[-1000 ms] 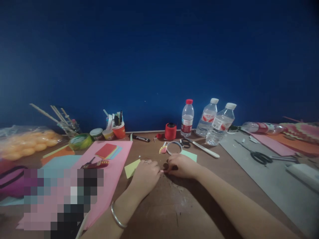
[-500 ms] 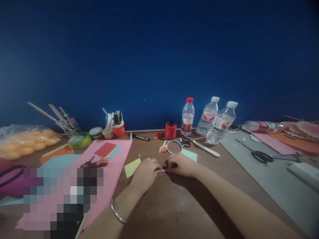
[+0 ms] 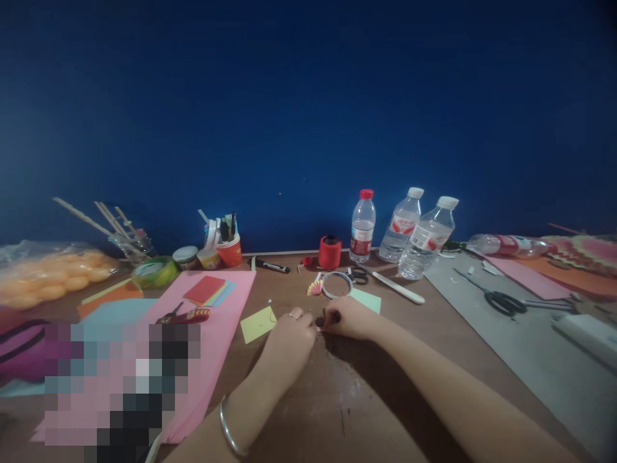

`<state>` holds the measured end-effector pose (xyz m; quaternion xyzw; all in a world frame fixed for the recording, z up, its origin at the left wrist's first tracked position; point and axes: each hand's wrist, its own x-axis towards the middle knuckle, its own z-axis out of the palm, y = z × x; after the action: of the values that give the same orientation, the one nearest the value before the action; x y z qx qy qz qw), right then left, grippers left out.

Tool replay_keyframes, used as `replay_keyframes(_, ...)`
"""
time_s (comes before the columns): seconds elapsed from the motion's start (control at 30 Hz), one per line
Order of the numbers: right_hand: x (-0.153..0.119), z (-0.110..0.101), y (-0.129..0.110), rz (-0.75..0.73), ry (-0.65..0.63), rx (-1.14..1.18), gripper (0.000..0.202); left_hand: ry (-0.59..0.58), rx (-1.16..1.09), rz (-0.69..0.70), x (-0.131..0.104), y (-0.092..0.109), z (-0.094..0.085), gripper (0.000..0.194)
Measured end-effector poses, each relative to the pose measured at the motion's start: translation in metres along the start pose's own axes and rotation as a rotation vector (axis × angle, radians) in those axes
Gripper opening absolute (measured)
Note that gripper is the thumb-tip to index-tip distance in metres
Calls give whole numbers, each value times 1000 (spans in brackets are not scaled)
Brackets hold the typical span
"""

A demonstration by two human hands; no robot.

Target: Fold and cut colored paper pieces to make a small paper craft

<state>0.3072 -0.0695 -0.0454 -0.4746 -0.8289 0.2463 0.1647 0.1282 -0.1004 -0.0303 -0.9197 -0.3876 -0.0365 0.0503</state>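
While the near part of the brown table [image 3: 313, 411] bears only dark specks and pale smudges, the work lies just beyond, at the fingertips of both hands. The left hand [image 3: 292, 337], above a silver bangle [image 3: 230, 429], is turned palm down with its fingers bent and close together at the left end of a small pink slip [image 3: 321, 329]; its grip is hidden behind the knuckles and cannot be told. The right hand [image 3: 348, 320] pinches the slip between thumb and curled fingers. The handling of this piece is judged to be under way: only a narrow edge shows, so neither the number of folds made nor the amount left can be read.

Left of the hands, a yellow sheet [image 3: 257, 325] lies flat; beyond the right hand, a pale green sheet [image 3: 367, 300] is partly covered. Both appear unworked. Farther off, a small pleated fan [image 3: 315, 288], apparently a finished piece, lies just beside the left side of a tape ring [image 3: 337, 274]. Behind these, toward the far edge, stand a red container [image 3: 330, 253] and, to its right, a red-capped bottle [image 3: 363, 228].
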Motion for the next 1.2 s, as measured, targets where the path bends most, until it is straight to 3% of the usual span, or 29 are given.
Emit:
replay_keyframes(0.1, 0, 1, 1, 32, 0, 51, 18, -47, 58, -36, -5, 14, 0, 21)
replay_keyframes(0.23, -1, -1, 1, 43, -14, 80, 7, -23, 78, -11, -10, 22, 1, 29)
replay_keyframes(0.5, 0, -5, 0, 97, -5, 133, 15, -5, 62, 4, -9, 16, 3, 35)
replay_keyframes(0.77, 0, 4, -4, 107, 55, 27, 8, -26, -14, -47, -10, 12, 0, 32)
replay_keyframes(0.9, 0, 4, -3, 104, 54, -23, 17, -74, 46, -120, -11, 8, -6, 28)
replay_keyframes(1.2, -1, 4, -4, 109, 32, -77, 12, -90, 92, -240, -13, 8, -14, 24)
